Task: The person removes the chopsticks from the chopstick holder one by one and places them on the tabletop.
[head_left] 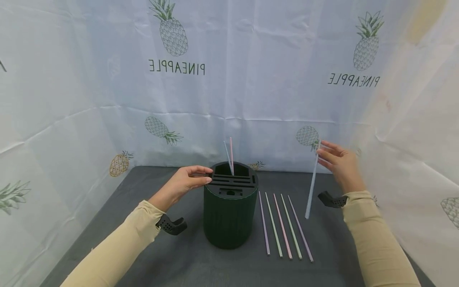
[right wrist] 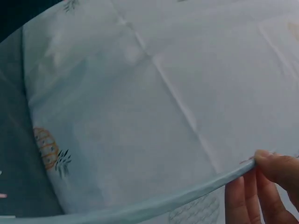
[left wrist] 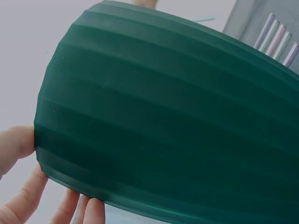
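Fingers (left wrist: 29, 197) touching edge of faceted green container (left wrist: 163, 116); pastel straws (left wrist: 275, 39) upper right on grey surface (left wrist: 243, 23).

Cloth (head_left: 269, 99): pale bluish white, hanging behind the counter (head_left: 179, 259) and along both sides.
Crease (head_left: 272, 120): a long one, right across the lower cloth.
Upper-left pineapple (head_left: 173, 38): grey outline, green leaves on top, leaning slightly.
Upper-right pineapple (head_left: 365, 54): same sort, leaning the other way.
Lettering (head_left: 176, 67): "PINEAPPLE" under each of those two, reading backwards from here.
Sideways pineapple (head_left: 156, 126): just below the crease, leaves pointing right.
Orange pineapple (head_left: 119, 165): near the counter's far left corner.
Yellowish patch (head_left: 424, 22): high on the right.
Counter: dark grey.
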`<state>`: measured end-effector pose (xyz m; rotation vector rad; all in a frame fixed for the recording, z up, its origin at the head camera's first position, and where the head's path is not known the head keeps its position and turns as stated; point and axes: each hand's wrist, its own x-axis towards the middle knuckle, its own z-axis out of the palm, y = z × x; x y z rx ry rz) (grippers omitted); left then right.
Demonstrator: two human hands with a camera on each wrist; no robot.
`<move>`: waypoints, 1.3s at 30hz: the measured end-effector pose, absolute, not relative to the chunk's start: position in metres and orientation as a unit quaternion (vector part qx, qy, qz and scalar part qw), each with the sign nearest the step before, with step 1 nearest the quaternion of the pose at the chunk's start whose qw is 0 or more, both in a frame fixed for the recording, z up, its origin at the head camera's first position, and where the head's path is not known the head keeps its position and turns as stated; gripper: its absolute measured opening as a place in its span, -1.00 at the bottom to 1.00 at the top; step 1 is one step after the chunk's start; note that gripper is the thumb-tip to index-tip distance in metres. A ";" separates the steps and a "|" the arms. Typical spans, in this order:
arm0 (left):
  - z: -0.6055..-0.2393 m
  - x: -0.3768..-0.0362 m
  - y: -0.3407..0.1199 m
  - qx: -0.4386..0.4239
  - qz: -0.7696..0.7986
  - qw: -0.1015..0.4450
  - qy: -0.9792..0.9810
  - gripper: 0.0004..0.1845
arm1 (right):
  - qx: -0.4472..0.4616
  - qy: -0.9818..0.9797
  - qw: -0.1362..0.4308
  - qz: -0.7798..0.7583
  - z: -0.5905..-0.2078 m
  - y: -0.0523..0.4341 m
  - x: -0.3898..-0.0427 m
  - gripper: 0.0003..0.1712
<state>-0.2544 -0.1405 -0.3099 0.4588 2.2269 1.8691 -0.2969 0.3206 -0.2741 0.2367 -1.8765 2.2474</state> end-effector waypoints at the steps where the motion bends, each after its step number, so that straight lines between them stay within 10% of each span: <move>1: -0.310 -0.254 -0.141 0.155 0.632 0.099 0.753 -0.49 | 0.081 -0.668 0.087 0.734 -0.284 0.326 -0.300 -0.66; 9: -0.311 -0.255 -0.141 0.157 0.633 0.100 0.752 -0.48 | 0.035 -0.811 -0.012 0.584 -0.349 0.346 -0.308 -0.24; 39: -0.313 -0.256 -0.141 0.151 0.634 0.096 0.753 -0.48 | -0.062 -0.854 -0.052 0.514 -0.444 0.331 -0.328 -0.50</move>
